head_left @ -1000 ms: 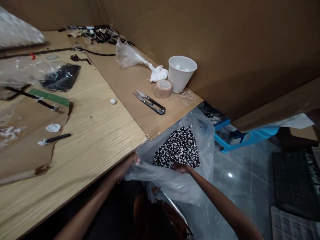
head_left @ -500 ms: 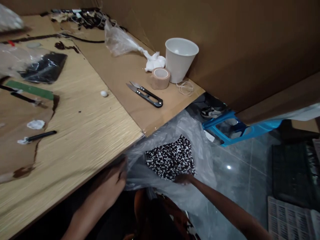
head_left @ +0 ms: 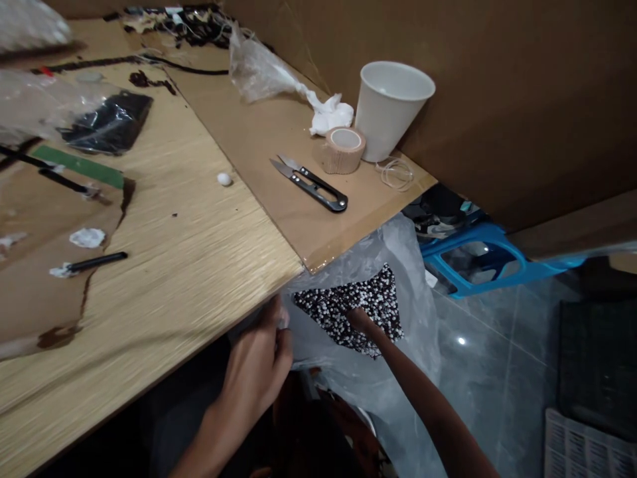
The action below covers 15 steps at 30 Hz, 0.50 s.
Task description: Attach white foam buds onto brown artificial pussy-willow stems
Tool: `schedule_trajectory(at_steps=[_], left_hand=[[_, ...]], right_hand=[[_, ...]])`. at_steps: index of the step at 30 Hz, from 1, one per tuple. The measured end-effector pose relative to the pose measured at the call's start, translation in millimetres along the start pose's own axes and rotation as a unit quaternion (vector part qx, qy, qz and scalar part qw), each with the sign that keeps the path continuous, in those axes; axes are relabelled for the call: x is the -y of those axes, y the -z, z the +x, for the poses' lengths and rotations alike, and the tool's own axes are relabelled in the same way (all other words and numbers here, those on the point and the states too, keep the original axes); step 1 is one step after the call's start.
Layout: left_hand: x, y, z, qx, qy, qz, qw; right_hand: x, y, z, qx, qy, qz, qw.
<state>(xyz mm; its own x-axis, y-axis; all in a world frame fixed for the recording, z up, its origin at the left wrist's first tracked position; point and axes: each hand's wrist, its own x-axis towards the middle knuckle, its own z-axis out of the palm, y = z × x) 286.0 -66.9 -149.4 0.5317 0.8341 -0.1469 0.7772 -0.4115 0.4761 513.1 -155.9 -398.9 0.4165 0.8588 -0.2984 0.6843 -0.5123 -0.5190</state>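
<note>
Below the table corner hangs a large clear plastic bag (head_left: pixel 418 318), its mouth spread wide. Inside it lies a mass of small black and white bead-like pieces (head_left: pixel 378 299). My left hand (head_left: pixel 256 362) is closed on the bag's near-left edge, just under the table edge. Reaching into the bag, my right hand (head_left: pixel 359 320) has its fingers drawn together at the surface of the pieces. Its fingertips are dark and small in view, so anything between them cannot be made out.
Black thread snips (head_left: pixel 316 189), a tape roll (head_left: pixel 343 151), a white cup (head_left: pixel 391 109) and a coil of clear cord (head_left: pixel 397 174) stand near the table corner. A small white ball (head_left: pixel 224 179) lies left of them. A blue plastic stool (head_left: pixel 472 262) is on the floor.
My right hand has moved from the near edge of the black and white pieces up and left onto their middle. My left hand has shifted right along the table edge. The view has turned slightly.
</note>
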Motion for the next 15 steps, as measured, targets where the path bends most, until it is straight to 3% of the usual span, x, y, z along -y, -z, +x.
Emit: schedule_trajectory(at_steps=[5, 10, 15], left_hand=[[-2, -6.7, -4, -0.054, -0.076, -0.024, 0.995], [-2, -10.3, -5, -0.05, -0.073, -0.013, 0.996], [-2, -11.2, -4, -0.049, -0.076, -0.01, 0.996]], right_hand=[[-22, 4, 9, 0.034, -0.06, -0.047, 0.997], [-45, 20, 12, 0.0, -0.148, -0.1, 0.984], [-69, 24, 15, 0.059, -0.244, -0.144, 0.957]])
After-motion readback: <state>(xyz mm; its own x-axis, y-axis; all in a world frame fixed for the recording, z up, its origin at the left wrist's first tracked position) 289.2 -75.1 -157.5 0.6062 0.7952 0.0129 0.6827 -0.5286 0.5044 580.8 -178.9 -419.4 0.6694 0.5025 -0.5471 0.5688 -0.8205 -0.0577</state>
